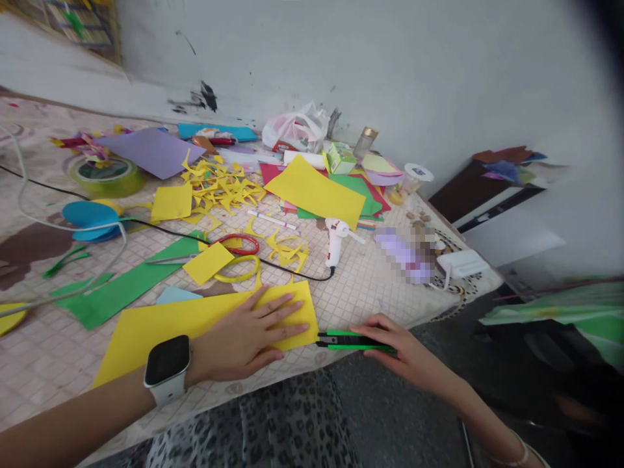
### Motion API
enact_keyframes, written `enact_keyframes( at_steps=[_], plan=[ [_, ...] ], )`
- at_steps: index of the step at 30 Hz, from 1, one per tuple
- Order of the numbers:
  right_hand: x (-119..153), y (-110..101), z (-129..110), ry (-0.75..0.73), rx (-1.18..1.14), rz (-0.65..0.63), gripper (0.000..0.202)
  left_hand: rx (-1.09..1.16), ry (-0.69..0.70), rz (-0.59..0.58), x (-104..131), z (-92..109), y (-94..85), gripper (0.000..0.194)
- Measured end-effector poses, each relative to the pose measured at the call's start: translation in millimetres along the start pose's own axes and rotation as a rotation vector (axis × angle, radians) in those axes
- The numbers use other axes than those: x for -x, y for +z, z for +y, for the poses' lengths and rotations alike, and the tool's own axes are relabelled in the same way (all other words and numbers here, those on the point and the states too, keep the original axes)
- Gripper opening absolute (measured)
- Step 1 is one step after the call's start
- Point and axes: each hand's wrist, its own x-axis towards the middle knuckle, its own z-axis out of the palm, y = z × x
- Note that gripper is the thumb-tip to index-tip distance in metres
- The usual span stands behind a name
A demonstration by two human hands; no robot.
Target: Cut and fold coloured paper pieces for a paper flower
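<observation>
Yellow scraps [221,187] and a glue gun [334,244] cluttered the worktop [358,298] beyond the long yellow sheet [195,316], left hand [244,338] spread flat on it, right hand [402,348] gripping a green-black cutter [350,340].

Left grip [246,335] flat, right grip [412,354] curled

This is a craft workspace in a plain room: a table under a pale, grid-patterned cloth [361,286] carries a white plastic hot-glue gun [334,246], a slim green-and-black utility knife [341,340], curled yellow offcuts [221,185], flat coloured sheets [316,188] and a wide roll of yellowish clear tape [104,179]. Black smudges mark the pale grey wall [390,58]. The right side is dim, so whether it's a home or small workshop is hard to tell.
</observation>
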Motion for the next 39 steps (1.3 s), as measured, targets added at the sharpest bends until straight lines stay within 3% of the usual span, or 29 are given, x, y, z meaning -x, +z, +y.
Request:
enact_keyframes(
  at_steps=[7, 15, 22, 30, 39],
  plan=[
    [14, 3, 0, 0.030, 0.011, 0.037, 0.041, 0.053, -0.014, 0.017, 1, -2, 2.8, 0.053],
    [6, 12, -5, -0.002, 0.023, 0.044, 0.039, 0.014, 0.008, 0.047, 0, 0, 1.8, 0.051],
    [11, 16, -10, 0.024, 0.027, 0.056, 0.039, 0.043, -0.007, -0.035, 1, -1, 2.0, 0.052],
    [8, 24, -16, 0.028, 0.033, 0.048, 0.039, 0.052, -0.011, 0.025, 1, -1, 2.5, 0.048],
    [-1, 37, -23, -0.007, 0.031, 0.049, 0.041, -0.006, -0.002, -0.090, 0, -3, 0.2, 0.047]
  ],
)
